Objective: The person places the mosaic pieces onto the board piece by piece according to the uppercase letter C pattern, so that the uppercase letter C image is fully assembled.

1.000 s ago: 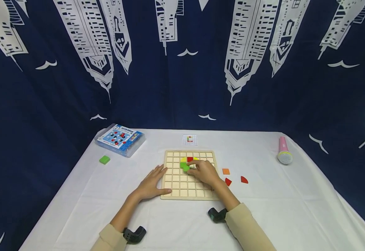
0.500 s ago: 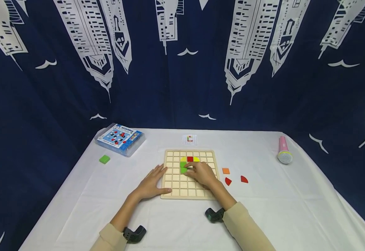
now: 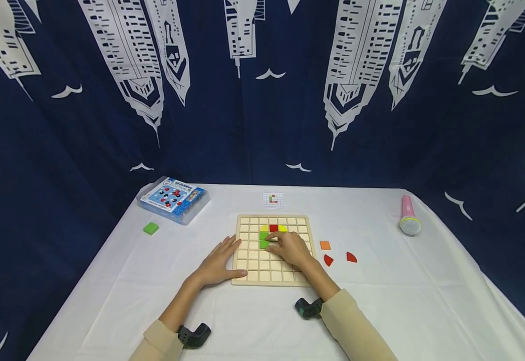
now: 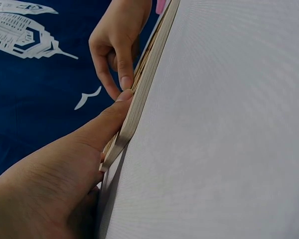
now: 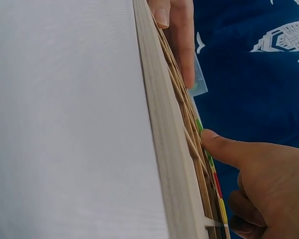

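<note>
A wooden grid board (image 3: 253, 265) lies on the white-covered table. My left hand (image 3: 215, 264) rests along its left side, fingers straight and thumb across the near left edge. Over the middle of the board, my right hand (image 3: 291, 248) has thumb and index finger at the lower green square tile (image 3: 263, 244), pinching it in its cell. Directly beyond that sits another green square tile (image 3: 263, 235). A red square tile (image 3: 273, 227) lies in the row above, between two yellow rounded tiles (image 3: 264, 228). In the right wrist view, my thumb touches the green tile's edge.
A small pattern card (image 3: 273, 200) lies beyond the board. To its left are a plastic box (image 3: 172, 200) and a loose green tile (image 3: 151, 228). Right of the board lie an orange square tile (image 3: 325, 245), two red quarter-round tiles (image 3: 351, 256) and a pink microphone (image 3: 408, 215).
The lower green tile was tilted in my right fingers and now lies flat in its cell, below the other green one. My right hand shifted slightly left; my left hand stayed put.
</note>
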A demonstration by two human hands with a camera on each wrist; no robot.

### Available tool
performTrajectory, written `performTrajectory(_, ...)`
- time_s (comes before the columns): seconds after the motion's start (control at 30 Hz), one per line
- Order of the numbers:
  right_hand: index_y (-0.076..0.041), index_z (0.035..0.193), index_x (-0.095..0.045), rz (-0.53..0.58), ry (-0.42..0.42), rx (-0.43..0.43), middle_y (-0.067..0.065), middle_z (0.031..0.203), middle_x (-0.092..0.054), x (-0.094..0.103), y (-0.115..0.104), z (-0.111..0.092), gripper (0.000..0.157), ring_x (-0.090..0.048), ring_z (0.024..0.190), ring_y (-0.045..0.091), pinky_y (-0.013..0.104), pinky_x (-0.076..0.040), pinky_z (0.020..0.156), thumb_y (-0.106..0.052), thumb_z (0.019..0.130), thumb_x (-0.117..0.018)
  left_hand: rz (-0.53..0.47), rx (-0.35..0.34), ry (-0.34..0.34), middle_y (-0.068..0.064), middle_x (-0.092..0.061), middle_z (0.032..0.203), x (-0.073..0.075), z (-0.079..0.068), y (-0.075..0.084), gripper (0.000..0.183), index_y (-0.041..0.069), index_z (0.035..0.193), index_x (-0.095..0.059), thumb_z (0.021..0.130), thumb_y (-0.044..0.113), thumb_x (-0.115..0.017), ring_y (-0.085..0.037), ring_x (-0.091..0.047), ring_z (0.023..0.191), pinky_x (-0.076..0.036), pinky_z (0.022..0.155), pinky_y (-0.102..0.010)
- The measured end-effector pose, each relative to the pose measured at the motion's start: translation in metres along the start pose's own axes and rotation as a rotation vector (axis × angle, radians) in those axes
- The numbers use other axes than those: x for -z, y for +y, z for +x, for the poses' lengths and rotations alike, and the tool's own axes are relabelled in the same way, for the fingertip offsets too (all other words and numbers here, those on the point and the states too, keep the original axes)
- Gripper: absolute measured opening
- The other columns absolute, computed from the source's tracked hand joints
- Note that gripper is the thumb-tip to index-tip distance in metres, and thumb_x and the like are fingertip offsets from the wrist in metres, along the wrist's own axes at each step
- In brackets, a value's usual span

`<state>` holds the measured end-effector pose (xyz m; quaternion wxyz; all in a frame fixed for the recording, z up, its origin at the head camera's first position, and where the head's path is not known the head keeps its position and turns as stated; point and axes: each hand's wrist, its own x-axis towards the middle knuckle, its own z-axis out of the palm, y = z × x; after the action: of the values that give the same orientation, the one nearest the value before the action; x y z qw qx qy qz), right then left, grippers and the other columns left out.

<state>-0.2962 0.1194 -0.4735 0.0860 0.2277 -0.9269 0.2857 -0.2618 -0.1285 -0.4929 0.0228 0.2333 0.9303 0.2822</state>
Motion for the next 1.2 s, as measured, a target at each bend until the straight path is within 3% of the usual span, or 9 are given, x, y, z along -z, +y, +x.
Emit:
performTrajectory(0.17,-0.016,0.105,-0.07,0.014,0.001,-0.022,-0.008,0.048,-0.035,0.004,0.003,-0.005,0.032,-0.024,0.044,0.006,0.023,-0.023,0.041,-0.034,0.078,-0.073,-0.002,0.004,-0.009,-0.008,-0.016,0.153,-0.002,0.0,0.001,0.096,0.011,0.146,-0.028,0.074,0.062,-0.065,-0.025,-0.009,0.14,-0.012,0.111,-0.044)
performTrajectory(0.3,-0.015,0.107,-0.069,0.027,0.037,-0.05,-0.007,0.048,-0.031,0.023,0.012,-0.017,0.033,-0.021,0.045,0.007,0.023,-0.02,0.041,-0.032,0.079,-0.073,-0.01,0.001,-0.009,-0.009,-0.016,0.153,-0.002,0.0,0.003,0.096,0.011,0.146,-0.028,0.074,0.061,-0.065,-0.025,-0.009,0.14,-0.012,0.111,-0.044)
performTrajectory(0.5,-0.012,0.104,-0.069,-0.022,0.144,-0.087,-0.007,0.049,-0.03,0.065,0.04,-0.054,0.031,-0.02,0.044,0.006,0.021,-0.019,0.039,-0.029,0.078,-0.075,-0.008,-0.001,0.003,-0.009,-0.017,0.152,0.0,0.001,0.003,0.096,0.01,0.146,-0.028,0.073,0.059,-0.066,-0.025,-0.009,0.14,-0.012,0.111,-0.044)
performTrajectory(0.63,-0.012,0.104,-0.07,-0.081,0.151,-0.132,-0.007,0.049,-0.028,0.08,0.059,-0.082,0.038,-0.018,0.044,0.006,0.021,-0.019,0.039,-0.033,0.074,-0.078,-0.007,0.004,0.007,-0.008,-0.017,0.152,0.001,0.002,0.001,0.096,0.01,0.146,-0.028,0.073,0.06,-0.067,-0.025,-0.009,0.14,-0.011,0.112,-0.043)
performTrajectory(0.83,-0.015,0.105,-0.069,-0.145,0.105,-0.196,-0.007,0.052,-0.031,0.081,0.075,-0.105,0.044,-0.021,0.048,0.007,0.023,-0.018,0.042,-0.04,0.07,-0.079,-0.014,0.01,0.007,-0.008,-0.017,0.153,0.0,0.001,-0.001,0.097,0.011,0.146,-0.028,0.073,0.061,-0.066,-0.025,-0.008,0.14,-0.011,0.112,-0.043)
performTrajectory(1.2,-0.015,0.098,-0.07,-0.142,0.15,-0.194,-0.007,0.049,-0.03,0.077,0.081,-0.109,0.033,-0.021,0.047,0.007,0.022,-0.017,0.042,-0.03,0.071,-0.079,-0.013,0.004,0.012,-0.008,-0.017,0.153,-0.003,0.001,-0.001,0.097,0.011,0.146,-0.028,0.072,0.061,-0.066,-0.025,-0.009,0.14,-0.013,0.111,-0.045)
